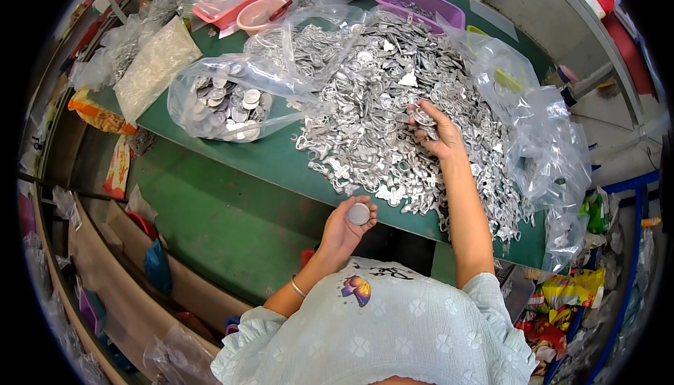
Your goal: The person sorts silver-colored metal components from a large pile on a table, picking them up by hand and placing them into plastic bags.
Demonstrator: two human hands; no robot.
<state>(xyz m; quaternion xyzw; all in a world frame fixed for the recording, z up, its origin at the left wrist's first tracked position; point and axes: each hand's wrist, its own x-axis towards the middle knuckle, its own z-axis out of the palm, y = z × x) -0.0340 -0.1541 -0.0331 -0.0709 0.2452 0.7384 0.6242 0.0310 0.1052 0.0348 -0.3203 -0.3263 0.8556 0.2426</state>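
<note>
My left hand (342,230) is just off the near edge of the green table, palm up. A round flat silver disc (359,213) rests in it, held by the curled fingers. Out over a wide heap of small silver metal pieces (365,132), my right hand (441,135) curls its fingers around a few small metal pieces (423,119). Their exact shape is partly hidden by the fingers. Left of the heap lies a clear plastic bag of round metal discs (235,107) on the table.
The green table (232,165) also carries another bag of metal pieces (309,44), a purple basket (421,0), a pink bowl (261,16) and a red tray (232,9). Crumpled clear plastic (544,132) hangs over its right side. Blue-framed shelving (635,244) stands at the right.
</note>
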